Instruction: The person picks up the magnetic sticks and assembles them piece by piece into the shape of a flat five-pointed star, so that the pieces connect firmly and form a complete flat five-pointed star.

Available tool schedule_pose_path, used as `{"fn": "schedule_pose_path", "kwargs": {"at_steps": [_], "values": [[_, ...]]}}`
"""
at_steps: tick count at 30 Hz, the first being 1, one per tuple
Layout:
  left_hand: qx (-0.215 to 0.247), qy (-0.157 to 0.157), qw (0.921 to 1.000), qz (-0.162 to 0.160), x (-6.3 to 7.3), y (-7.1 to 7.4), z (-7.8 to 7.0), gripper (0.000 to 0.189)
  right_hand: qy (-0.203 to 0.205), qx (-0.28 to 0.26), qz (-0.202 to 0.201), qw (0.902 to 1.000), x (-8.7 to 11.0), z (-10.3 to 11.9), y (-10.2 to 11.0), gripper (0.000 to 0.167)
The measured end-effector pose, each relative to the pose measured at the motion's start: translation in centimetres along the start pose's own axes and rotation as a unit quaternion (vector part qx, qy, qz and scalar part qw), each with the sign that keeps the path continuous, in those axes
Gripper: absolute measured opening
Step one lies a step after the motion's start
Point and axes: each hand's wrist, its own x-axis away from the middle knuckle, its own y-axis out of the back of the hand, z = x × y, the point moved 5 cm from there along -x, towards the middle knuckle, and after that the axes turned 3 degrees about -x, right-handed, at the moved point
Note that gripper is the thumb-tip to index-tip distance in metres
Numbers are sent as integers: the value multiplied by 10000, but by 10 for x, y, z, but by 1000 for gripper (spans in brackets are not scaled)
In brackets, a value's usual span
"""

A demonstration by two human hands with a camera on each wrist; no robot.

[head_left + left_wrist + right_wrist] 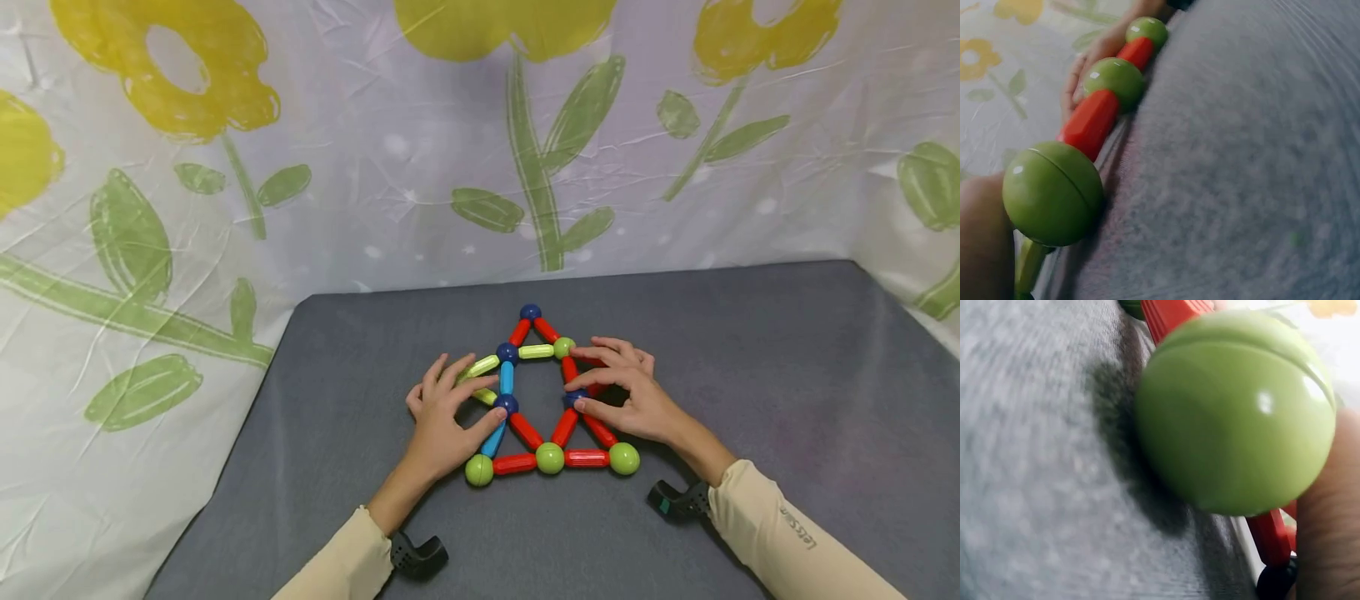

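A flat figure of magnetic sticks and balls lies on the table. My left hand [442, 425] is at its left side, thumb and forefinger about a dark blue ball [507, 406] and its other fingers spread beside the yellow-green sticks [480, 367]. At the right side, my right hand [630, 392] pinches another dark blue ball [574, 400], with a finger near a green ball [564, 347]. Red sticks [513, 464] and green balls [550, 458] form the near edge. In the wrist views, a green ball [1052, 194] and another green ball [1235, 412] loom close. The left hand hides part of the figure.
Dark grey cloth covers the table [315, 533]. Behind it hangs a pale curtain [360, 167] with yellow flowers. A black wrist mount [418, 557] juts from the left sleeve, and another black mount [675, 500] from the right.
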Motion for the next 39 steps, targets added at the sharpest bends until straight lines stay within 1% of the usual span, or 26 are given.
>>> {"fn": "schedule_pose_path", "kwargs": {"at_steps": [2,3,7,11,19,27,34,39], "values": [[-171,-23,9995,246,0,-3,-1,38,7,128,-90,9999,0,0,0,25],[-228,-70,9992,306,0,-4,-1,38,15,198,-135,9997,0,0,0,26],[-309,-222,9985,386,1,-6,-2,33,113,381,-225,9990,0,1,-1,27],[-209,-252,9986,416,1,-7,-2,29,245,325,-207,9990,-1,4,-2,23],[89,-106,9994,309,1,-5,-1,14,354,250,-109,9990,-1,10,-7,22],[231,-56,9993,275,1,-3,-5,10,229,137,-158,9995,0,7,-7,21],[294,66,9994,182,0,-3,-1,7,248,67,-230,9994,1,5,-6,21],[294,58,9994,144,0,-2,0,7,231,82,-236,9994,0,5,-7,21]]}}
